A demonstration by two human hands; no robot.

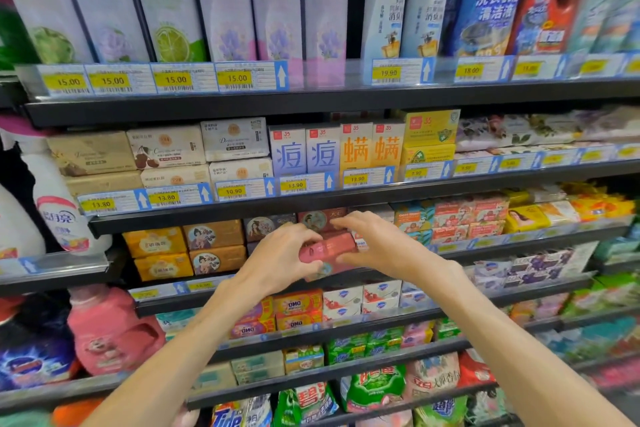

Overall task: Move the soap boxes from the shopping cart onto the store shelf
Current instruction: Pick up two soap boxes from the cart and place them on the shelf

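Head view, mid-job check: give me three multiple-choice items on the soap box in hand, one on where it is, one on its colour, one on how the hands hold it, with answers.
1. Where is the soap box right now?
A. At the shelf row with the red portrait box
B. On the top shelf beside the spray cans
C. Down on the floor

2. What colour is it?
A. Blue
B. Red-pink
C. Green

3. How are the hands on it?
A. Only the left hand touches it
B. Both hang free of it
C. Both hold it, one at each end

Answers: 1 A, it sits just below the red portrait box. 2 B, its face shows red-pink. 3 C, the left hand and the right hand close their fingers on its two ends.
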